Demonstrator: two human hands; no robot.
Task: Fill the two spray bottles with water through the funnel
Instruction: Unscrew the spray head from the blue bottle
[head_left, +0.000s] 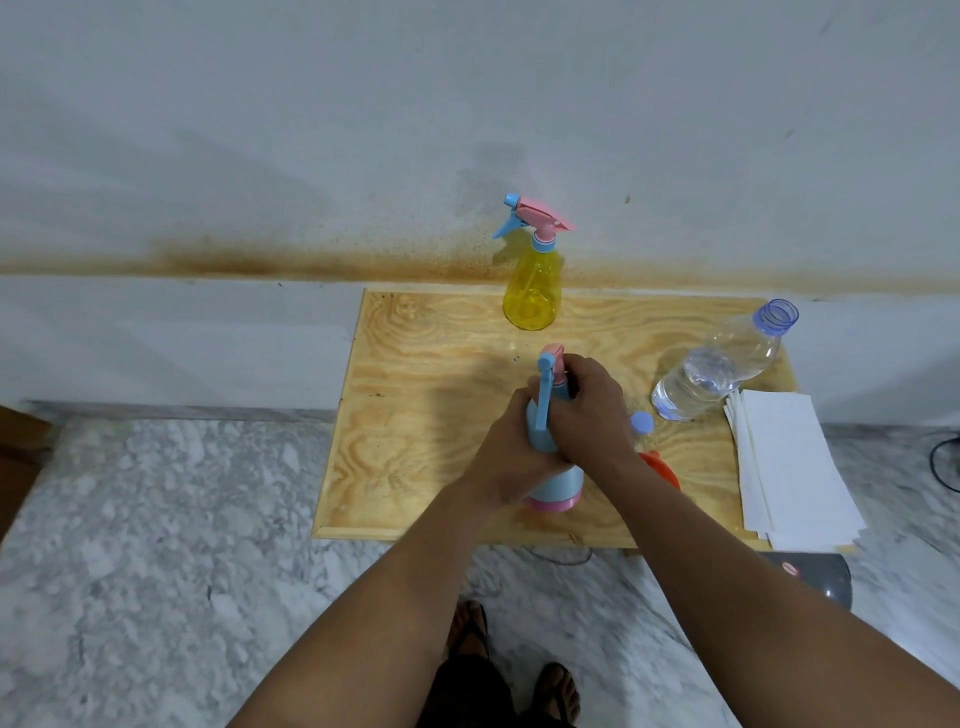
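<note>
Head view, looking down on a low wooden desk (415, 364) set against a stained white wall (311, 130).

Blue spray bottle (558, 480) upright near the desk's near edge, pink band at its base, blue trigger pointing toward the near left. Left hand (511, 460) wrapped round the bottle's body, fingers curled about it from the left. Right hand (584, 410) clamped over the neck just below the pink and blue spray head, fingers curled tight round the collar.

Yellow spray bottle (532, 286) upright at the far edge of the desk, pink and blue head on, well apart from both hands.

Orange funnel (662, 467) lying just right of the blue bottle, mostly hidden behind the right forearm. Small blue cap (642, 422) just beyond it. Clear water bottle (722, 364) at far right, uncapped, partly filled, appearing to lean right in the wide lens.

White paper sheets (789, 467) stacked on the desk's right edge. Marble floor (156, 545) below, sandalled feet (470, 626) at the bottom.
</note>
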